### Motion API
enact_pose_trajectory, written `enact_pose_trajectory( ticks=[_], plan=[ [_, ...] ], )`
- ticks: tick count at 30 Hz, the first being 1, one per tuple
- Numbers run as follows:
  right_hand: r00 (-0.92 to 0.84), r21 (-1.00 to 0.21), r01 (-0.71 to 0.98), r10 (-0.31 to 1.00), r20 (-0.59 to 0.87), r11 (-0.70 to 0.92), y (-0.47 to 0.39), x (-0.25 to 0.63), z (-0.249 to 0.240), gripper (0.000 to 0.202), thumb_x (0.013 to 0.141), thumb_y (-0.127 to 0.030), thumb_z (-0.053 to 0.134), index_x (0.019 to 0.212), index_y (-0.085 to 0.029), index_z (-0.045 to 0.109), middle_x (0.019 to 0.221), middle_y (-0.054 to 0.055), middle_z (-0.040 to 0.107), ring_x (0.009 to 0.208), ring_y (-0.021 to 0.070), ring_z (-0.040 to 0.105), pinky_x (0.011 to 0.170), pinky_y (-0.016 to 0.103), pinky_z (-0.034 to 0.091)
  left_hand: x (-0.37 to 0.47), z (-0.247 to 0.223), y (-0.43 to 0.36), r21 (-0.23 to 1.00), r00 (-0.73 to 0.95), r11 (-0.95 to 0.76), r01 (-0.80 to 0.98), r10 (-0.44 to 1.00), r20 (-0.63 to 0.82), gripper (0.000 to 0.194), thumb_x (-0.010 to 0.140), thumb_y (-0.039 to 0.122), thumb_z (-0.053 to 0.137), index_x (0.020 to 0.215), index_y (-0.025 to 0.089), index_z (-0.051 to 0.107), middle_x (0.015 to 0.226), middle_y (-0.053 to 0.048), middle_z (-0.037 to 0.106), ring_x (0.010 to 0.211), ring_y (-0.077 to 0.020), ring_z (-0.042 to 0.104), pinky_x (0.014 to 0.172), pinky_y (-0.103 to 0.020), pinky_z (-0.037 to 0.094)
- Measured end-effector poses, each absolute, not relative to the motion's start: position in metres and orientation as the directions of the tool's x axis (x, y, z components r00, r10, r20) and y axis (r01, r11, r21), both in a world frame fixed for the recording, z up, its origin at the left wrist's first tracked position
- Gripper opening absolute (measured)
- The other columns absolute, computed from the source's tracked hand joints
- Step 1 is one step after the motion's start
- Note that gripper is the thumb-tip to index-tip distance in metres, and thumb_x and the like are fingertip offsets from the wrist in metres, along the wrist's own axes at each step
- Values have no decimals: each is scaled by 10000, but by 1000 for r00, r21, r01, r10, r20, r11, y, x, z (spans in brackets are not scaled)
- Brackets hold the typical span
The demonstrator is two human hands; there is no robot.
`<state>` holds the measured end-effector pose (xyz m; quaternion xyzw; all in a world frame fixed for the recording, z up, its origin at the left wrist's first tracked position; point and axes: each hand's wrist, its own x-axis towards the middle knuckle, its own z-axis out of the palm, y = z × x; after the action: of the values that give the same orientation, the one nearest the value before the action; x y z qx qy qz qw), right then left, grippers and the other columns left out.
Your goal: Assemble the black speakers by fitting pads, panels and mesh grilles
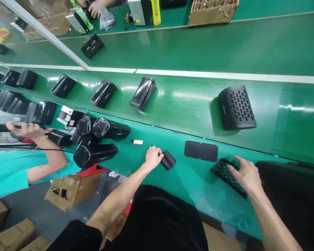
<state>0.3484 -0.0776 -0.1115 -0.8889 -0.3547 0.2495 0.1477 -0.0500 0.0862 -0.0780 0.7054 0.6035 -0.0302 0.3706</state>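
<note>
My left hand [154, 157] is closed, its thumb and fingers pinching the left edge of a small curled black sheet [169, 160] on the green bench. My right hand [247, 174] has thumb and forefinger spread apart over a black perforated panel [228, 177], which lies slanted on the bench; whether the fingers touch it is unclear. Between my hands lies a flat black rectangular sheet [201, 151] with small notches along its edges. A small tube with a black cap [136, 142] rests left of my left hand.
Beyond the bench, a green conveyor [183, 104] carries a perforated black housing [237, 107] and several glossy black units [143, 93]. More black units [111, 129] stand at left beside a co-worker's arm [48, 151]. A large black object [290, 195] borders the right side. Cardboard boxes [73, 191] sit below.
</note>
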Motion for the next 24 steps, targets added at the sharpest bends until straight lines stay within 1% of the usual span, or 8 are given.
enact_pose_trajectory(
  ticks=[2,4,9,12,15,18,20,24],
  plan=[
    [630,-304,636,704,-328,-710,-106,347,-125,351,824,-370,639,1088,-203,801,1069,194,742,997,408,680,825,534,528,-53,-79,88,536,325,-24,844,818,-475,169,873,222,751,766,216,620,911,-49,634,1024,-275,603,1017,-443,472],
    [597,-302,678,741,-306,-670,-119,339,-128,324,873,-363,557,1017,-210,804,1012,184,744,932,380,684,761,491,523,-59,-76,89,589,379,-54,806,812,-445,118,896,235,720,812,222,639,950,-36,685,1039,-243,617,1023,-405,485],
    [258,-588,720,928,-268,-369,-95,258,-104,293,922,-339,536,982,-259,812,996,121,757,973,325,690,863,438,519,-69,-61,98,774,388,-4,633,867,-312,142,972,336,608,899,214,608,902,1,700,912,-170,671,901,-304,524],
    [147,-710,612,933,-330,-347,-63,194,-92,259,893,-259,562,953,-255,814,978,109,765,964,306,686,870,419,515,-64,-51,108,854,377,20,520,892,-250,151,955,352,631,923,208,602,868,9,710,856,-161,695,830,-275,530],
    [188,-755,550,934,-304,-356,-37,154,-81,258,926,-369,600,1003,-230,803,1053,122,765,1024,319,674,912,435,519,-53,-39,116,870,420,-112,480,900,-116,135,976,342,628,974,208,618,907,-14,741,853,-165,718,812,-276,551],
    [287,-890,22,855,-431,-456,-11,140,-64,484,963,-648,579,1025,-212,781,963,102,761,919,283,693,859,418,555,-32,-31,116,748,583,-450,488,806,104,153,1034,335,575,1017,210,662,950,-45,765,863,-179,717,829,-309,557],
    [266,-804,-408,786,-558,-433,9,140,-56,630,907,-789,575,1065,-213,774,893,77,758,793,242,694,749,384,573,-11,-30,114,583,741,-681,442,644,190,212,1059,309,521,988,207,693,945,-63,766,891,-199,701,851,-342,546],
    [421,-768,-505,664,-618,-395,38,165,-67,645,654,-770,795,985,-218,761,934,68,774,800,234,691,660,339,554,34,-49,103,402,933,-887,227,316,171,271,1057,285,494,961,204,734,997,-86,763,1013,-238,662,982,-416,514]
  ],
)
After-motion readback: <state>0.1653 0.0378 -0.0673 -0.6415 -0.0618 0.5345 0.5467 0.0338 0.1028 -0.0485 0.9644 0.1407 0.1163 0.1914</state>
